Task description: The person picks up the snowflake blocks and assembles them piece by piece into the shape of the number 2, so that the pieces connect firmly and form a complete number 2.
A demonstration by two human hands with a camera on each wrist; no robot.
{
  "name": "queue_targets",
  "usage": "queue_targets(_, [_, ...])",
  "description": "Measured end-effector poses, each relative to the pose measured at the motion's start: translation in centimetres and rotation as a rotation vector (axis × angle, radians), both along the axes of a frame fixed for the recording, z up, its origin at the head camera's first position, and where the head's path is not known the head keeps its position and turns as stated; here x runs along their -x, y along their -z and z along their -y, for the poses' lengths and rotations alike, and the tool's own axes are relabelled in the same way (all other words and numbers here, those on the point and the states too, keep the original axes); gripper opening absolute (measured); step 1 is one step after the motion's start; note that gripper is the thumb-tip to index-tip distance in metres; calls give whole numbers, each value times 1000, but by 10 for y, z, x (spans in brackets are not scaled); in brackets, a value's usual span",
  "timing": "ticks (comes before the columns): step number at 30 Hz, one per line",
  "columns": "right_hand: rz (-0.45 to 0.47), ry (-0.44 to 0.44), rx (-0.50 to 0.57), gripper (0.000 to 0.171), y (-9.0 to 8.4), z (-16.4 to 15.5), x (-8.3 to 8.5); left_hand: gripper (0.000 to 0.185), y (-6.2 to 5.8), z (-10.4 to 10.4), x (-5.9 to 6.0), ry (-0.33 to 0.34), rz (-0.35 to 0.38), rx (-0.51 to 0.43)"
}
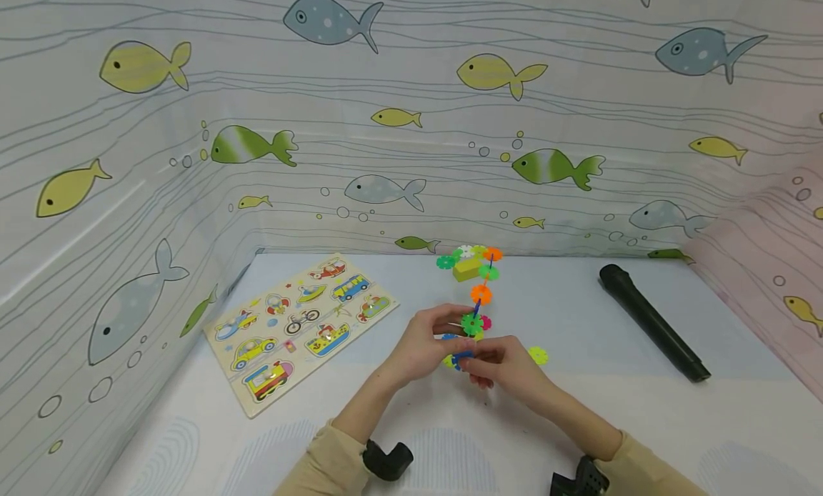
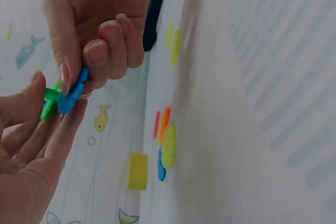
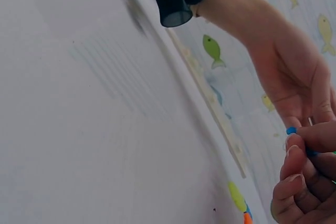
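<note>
While our right hand (image 1: pixel 504 367) pinches a blue disc (image 2: pixel 72 91) and our left hand (image 1: pixel 421 346) curls its fingers round a green disc (image 1: pixel 472 324), both meet low over the table (image 1: pixel 579 424). From them a chain of discs (image 1: pixel 479 296) runs away from us, its long axis pointing at the wall (image 1: pixel 411 124). Farther left lies a puzzle board (image 1: pixel 298 328) with vehicle pieces seated in it; farther right, a black microphone (image 1: pixel 652 323).
</note>
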State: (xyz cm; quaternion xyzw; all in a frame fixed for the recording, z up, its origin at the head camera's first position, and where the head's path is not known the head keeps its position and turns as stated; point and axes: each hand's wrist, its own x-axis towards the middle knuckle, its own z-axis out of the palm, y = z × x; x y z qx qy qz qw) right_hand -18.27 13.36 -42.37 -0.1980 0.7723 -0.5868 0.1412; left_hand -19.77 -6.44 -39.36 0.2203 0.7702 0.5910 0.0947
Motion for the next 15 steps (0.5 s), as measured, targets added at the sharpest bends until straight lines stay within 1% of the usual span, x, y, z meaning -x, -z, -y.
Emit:
queue_targets(5, [5, 4, 14, 21, 0, -2, 0, 44, 0, -1, -1, -1, 2, 9])
queue_targets(12, [20, 2, -24, 28, 0, -1, 1, 45, 0, -2, 0, -22, -5, 33])
queue_targets(15, [14, -2, -24, 29, 1, -1, 1, 45, 1, -2, 0, -24, -11, 33])
